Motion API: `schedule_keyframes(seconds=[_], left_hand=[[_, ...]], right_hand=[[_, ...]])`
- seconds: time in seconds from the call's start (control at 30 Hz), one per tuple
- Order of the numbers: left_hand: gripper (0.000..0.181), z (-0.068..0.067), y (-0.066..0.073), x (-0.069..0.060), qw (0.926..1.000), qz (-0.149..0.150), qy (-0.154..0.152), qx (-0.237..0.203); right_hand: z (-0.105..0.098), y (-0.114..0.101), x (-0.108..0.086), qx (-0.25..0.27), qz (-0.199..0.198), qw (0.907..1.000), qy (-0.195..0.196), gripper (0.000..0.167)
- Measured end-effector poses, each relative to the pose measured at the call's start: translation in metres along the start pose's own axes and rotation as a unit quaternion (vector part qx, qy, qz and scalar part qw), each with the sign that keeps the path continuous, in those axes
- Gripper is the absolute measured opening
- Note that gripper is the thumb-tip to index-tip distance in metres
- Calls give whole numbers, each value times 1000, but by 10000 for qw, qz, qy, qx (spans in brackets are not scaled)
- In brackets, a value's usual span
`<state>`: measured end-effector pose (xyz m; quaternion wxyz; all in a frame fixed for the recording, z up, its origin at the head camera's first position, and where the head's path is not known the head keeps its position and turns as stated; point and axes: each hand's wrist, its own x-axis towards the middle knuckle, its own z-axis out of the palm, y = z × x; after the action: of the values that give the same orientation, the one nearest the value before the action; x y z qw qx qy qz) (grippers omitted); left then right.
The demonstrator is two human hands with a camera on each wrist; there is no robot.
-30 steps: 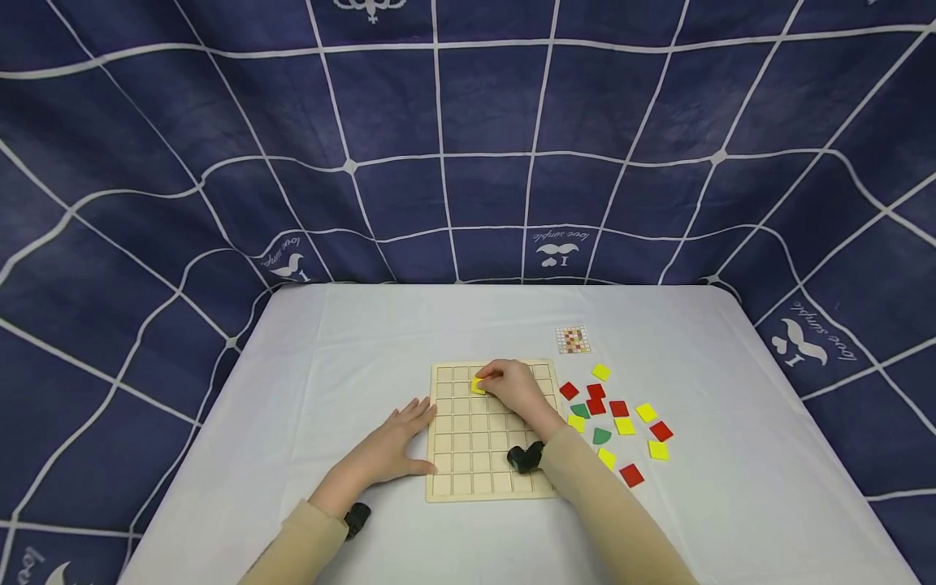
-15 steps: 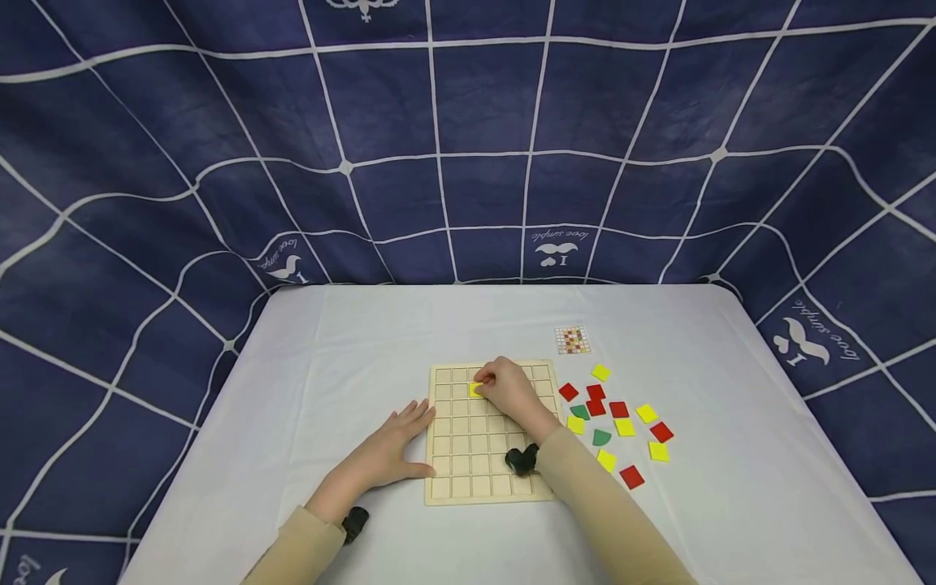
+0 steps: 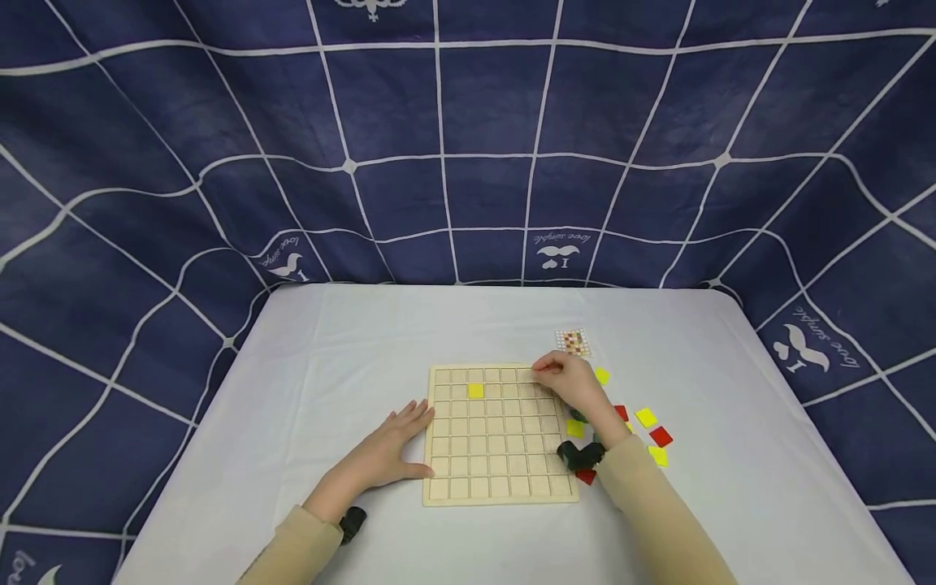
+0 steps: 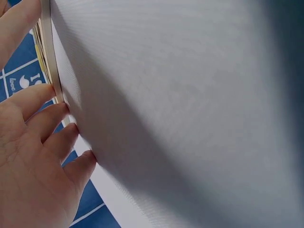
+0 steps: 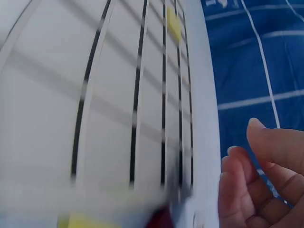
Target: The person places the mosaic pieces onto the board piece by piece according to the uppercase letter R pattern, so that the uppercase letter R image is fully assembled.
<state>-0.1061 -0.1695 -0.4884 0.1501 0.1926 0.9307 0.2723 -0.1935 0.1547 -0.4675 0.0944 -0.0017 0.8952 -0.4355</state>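
Curtain (image 3: 483,195), dark blue with white grid lines, hangs behind and to both sides; white cloth (image 3: 366,325) covers the work surface in front of it.

Board (image 3: 478,446), pale and squared off into shallow cells, lies flat on the cloth; it looks like thin wood, judged stiff, light and liable to slide on fabric, so best steadied by its outer edge.

Left hand (image 3: 387,448): fingers spread, thumb apart, tips touching the board's left edge; nothing gripped.

Right hand (image 3: 574,382): at the board's far right corner, fingers loosely bent with a gap to the thumb; no piece visible in it; contact with the board cannot be told.

Printed card (image 3: 573,342), with a small coloured grid, lies beyond that corner.

Yellow tile (image 3: 476,392) lies in the second row from the far edge, third cell from the left; red tile (image 3: 661,437) and other loose pieces lie right of the board, several partly hidden by the right arm; tiles appear light, rigid and perhaps smooth, best pinched by opposite edges.
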Motion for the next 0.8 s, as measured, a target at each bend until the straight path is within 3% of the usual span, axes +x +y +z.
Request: schedule_keyframes(seconds=[0.13, 0.27, 0.5, 0.8], left_hand=[[96, 1, -1, 1, 10000, 36, -7, 3], [96, 1, -1, 2, 10000, 63, -40, 4], [95, 3, -2, 1, 9999, 48, -39, -81], [96, 4, -2, 0, 10000, -59, 15, -17]], right_hand=[[-19, 23, -3, -192, 442, 9988, 20, 19], [-23, 37, -9, -203, 713, 9972, 81, 23], [-20, 46, -17, -577, 688, 9959, 90, 28], [-14, 39, -17, -1236, 690, 9898, 176, 31]])
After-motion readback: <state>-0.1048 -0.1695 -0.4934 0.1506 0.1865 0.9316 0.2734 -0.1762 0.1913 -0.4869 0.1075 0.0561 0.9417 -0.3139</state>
